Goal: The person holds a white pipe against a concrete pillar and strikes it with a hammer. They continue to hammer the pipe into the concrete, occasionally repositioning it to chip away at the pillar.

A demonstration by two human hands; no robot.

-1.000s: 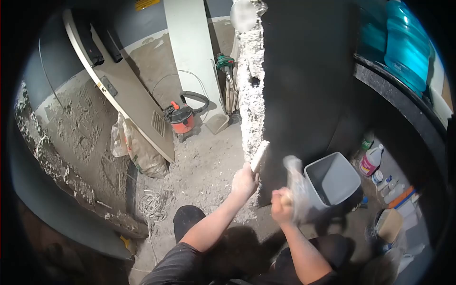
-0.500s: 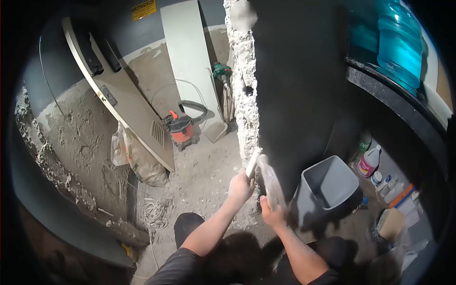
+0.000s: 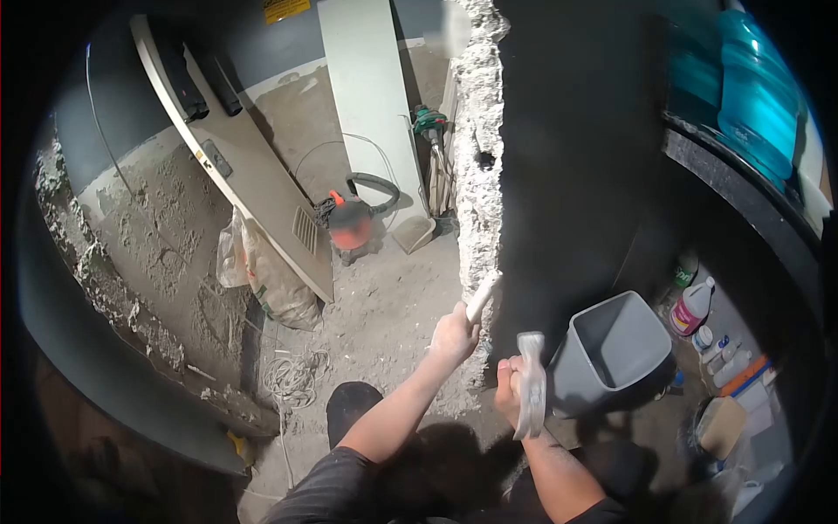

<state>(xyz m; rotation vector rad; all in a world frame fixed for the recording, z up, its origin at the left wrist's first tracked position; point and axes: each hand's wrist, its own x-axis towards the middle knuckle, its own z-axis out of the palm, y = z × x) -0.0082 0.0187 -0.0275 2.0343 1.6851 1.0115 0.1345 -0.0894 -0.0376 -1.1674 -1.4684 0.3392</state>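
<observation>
My left hand point(image 3: 455, 334) is closed round a pale, dusty chisel point(image 3: 484, 295), which tilts up to the right. Its upper end meets the rough broken edge of the wall point(image 3: 479, 201); exact contact is hard to judge. Lower and to the right, my right hand point(image 3: 509, 382) grips a hammer point(image 3: 532, 389). The hammer's metal head stands in front of the fist, apart from the chisel, and the handle is mostly hidden. Chipped white masonry shows all along the wall edge, with a dark hole point(image 3: 485, 160) in it.
Beside my right hand stands a grey bin point(image 3: 576, 371). Bottles point(image 3: 692, 306) line the right side. Ahead are a red vacuum cleaner point(image 3: 351, 229), a dustpan point(image 3: 413, 234), a leaning door point(image 3: 262, 183) and a filled sack point(image 3: 278, 284). Coiled cord point(image 3: 295, 377) lies on the dusty floor.
The hammer has swung down and back from beside the chisel, its head now in front of my right fist. My left hand keeps the chisel at the wall edge. The view has shifted slightly.
</observation>
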